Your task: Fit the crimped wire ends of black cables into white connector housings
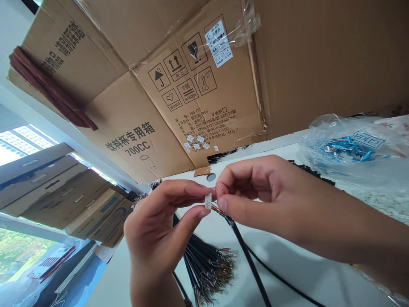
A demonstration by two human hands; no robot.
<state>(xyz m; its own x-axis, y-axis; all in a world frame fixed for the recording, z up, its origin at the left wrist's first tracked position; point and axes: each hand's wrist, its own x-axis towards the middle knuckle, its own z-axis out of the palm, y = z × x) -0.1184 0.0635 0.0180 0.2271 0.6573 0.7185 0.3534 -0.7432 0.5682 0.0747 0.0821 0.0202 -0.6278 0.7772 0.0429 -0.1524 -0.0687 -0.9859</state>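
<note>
Between the thumb and fingers of my left hand (169, 221) is a small white connector housing (208, 201), held upright on edge. My right hand (255, 192) pinches the thin coloured wires at the stripped end of a black cable (244, 251), just right of the housing. A tiny coppery wire tip shows between its thumb and forefinger. Whether any wire sits inside the housing I cannot tell. Below and behind my left hand lies a bundle of black cables (204, 260), their stripped ends fanned out with coloured wires.
A large cardboard box (166, 128) with printed symbols stands behind the white table (287, 264). At right lie a clear plastic bag (348, 145) with blue pieces and many small whitish parts (373, 200). Stacked cartons (64, 192) stand at left.
</note>
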